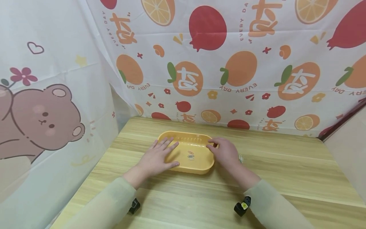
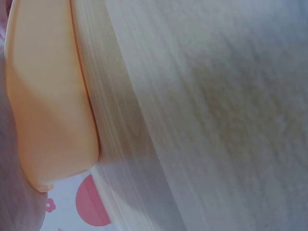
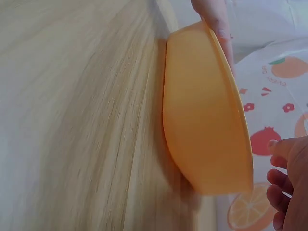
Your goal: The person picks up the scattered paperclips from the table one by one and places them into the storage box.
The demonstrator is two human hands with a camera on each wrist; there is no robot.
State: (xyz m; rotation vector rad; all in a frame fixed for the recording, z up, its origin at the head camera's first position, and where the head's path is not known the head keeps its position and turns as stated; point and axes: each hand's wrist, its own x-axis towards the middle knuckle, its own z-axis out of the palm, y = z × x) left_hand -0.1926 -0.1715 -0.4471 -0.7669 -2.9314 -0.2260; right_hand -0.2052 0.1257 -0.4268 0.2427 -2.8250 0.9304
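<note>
A yellow-orange plastic tray (image 1: pixel 200 171) sits on the wooden table, with several small colored paper clips (image 1: pixel 190 156) on its floor. My left hand (image 1: pixel 157 159) lies over the tray's left end, fingers spread and fairly straight. My right hand (image 1: pixel 227 154) hovers at the tray's right rim, its thumb and forefinger apart. In the right wrist view, the right hand's bent fingers (image 3: pixel 278 190) stand clear of the tray's side wall (image 3: pixel 204 110), with nothing visible between them. The left wrist view shows the tray's outer wall (image 2: pixel 53 96) close up.
More pale paper clips (image 1: pixel 241 158) lie on the table (image 1: pixel 286 165) right of the tray, partly behind my right wrist. A fruit-print cloth (image 1: pixel 240 35) hangs behind the table. Another cloth with a bear (image 1: pixel 48 117) hangs at the left.
</note>
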